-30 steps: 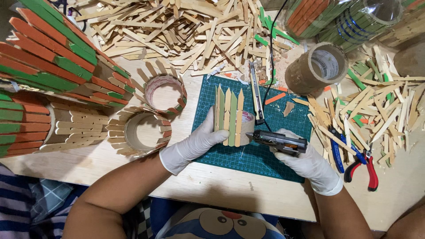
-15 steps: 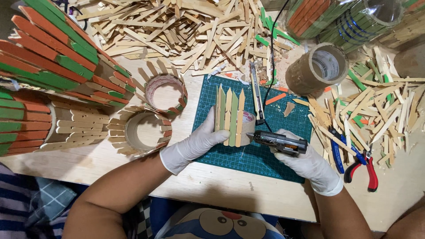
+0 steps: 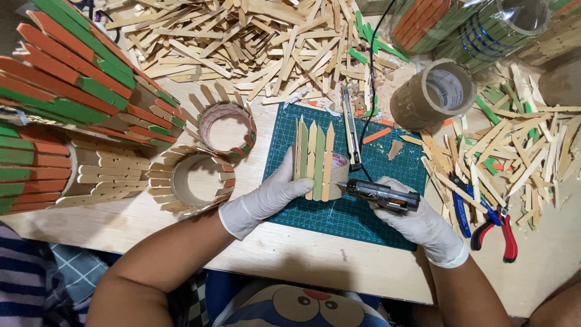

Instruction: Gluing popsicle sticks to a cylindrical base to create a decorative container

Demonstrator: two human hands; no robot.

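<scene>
My left hand [image 3: 266, 197], in a white glove, presses on a tape roll clad with pointed craft sticks [image 3: 315, 158], some plain wood and some green, lying on a green cutting mat [image 3: 387, 169]. My right hand [image 3: 417, 224], also gloved, grips a dark glue gun [image 3: 381, 195]. The gun's nozzle touches the right edge of the stick row, near its lower end.
A utility knife [image 3: 350, 127] lies on the mat beside the gun's black cord. Around it are two stick-ringed tape rolls [image 3: 209, 154], a brown tape roll [image 3: 433, 94], heaps of loose sticks [image 3: 242, 42], orange and green stick cylinders [image 3: 66, 109], and red and blue pliers [image 3: 484, 224].
</scene>
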